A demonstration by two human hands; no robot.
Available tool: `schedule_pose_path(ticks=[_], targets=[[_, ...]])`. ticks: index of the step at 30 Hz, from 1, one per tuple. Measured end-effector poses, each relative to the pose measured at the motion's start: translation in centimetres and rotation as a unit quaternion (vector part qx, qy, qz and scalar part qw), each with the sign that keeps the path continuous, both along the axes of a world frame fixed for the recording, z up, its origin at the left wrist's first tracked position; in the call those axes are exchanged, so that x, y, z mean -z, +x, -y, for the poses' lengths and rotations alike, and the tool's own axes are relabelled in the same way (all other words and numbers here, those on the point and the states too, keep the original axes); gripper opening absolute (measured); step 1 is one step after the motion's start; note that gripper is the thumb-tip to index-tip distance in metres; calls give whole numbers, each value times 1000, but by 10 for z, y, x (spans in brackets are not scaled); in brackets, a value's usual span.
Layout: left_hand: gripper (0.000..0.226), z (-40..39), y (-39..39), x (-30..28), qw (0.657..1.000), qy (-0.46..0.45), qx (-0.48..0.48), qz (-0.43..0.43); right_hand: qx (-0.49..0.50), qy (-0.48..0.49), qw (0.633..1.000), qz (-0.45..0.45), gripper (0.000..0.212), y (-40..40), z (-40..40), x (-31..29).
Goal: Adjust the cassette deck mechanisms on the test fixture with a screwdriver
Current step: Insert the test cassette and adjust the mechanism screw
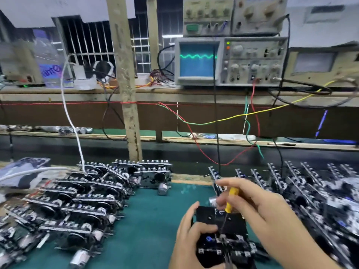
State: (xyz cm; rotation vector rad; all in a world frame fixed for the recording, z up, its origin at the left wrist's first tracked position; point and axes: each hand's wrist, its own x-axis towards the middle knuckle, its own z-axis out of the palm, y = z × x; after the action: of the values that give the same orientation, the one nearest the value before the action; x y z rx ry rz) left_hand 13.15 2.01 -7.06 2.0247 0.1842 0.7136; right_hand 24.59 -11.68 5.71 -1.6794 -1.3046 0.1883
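While the oscilloscope at upper centre traces a green wave for feedback, the counter carries finished decks stacked lower left. Cassette deck mechanism sits lower right, left hand grip clamped on its edge to steady it. Right hand grip pinches the yellow screwdriver, tip down on the deck.

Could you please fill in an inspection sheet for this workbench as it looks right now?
Surface: green bench mat, partly bare.
Job's things: black cassette deck mechanism on the mat; yellow-handled screwdriver with its tip down on it.
Clutter: piles of metal deck mechanisms at left and right.
Hands: left hand grips the mechanism; right hand holds the screwdriver.
Cables: red, green and yellow wires hang from the shelf.
Surroundings: grey oscilloscope showing a green wave.
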Motion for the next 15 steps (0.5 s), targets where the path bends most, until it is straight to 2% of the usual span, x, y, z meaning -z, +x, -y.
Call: schedule_pose_path(ticks=[1,3,9,13,15], targets=[[55,4,-2,10,996,37,-74,31,9,25,1000,13,29,-1,-5,1],[61,18,0,17,990,28,-120,70,46,37,998,27,25,-4,-7,8],[56,16,6,18,988,12,-108,110,72,114,986,98,13,-21,-22,22],[57,14,8,23,988,-8,-112,103,59,110,987,104,19,-21,-20,19],[68,14,9,24,989,2,-113,100,34,92,992,83,18,-19,-17,16]])
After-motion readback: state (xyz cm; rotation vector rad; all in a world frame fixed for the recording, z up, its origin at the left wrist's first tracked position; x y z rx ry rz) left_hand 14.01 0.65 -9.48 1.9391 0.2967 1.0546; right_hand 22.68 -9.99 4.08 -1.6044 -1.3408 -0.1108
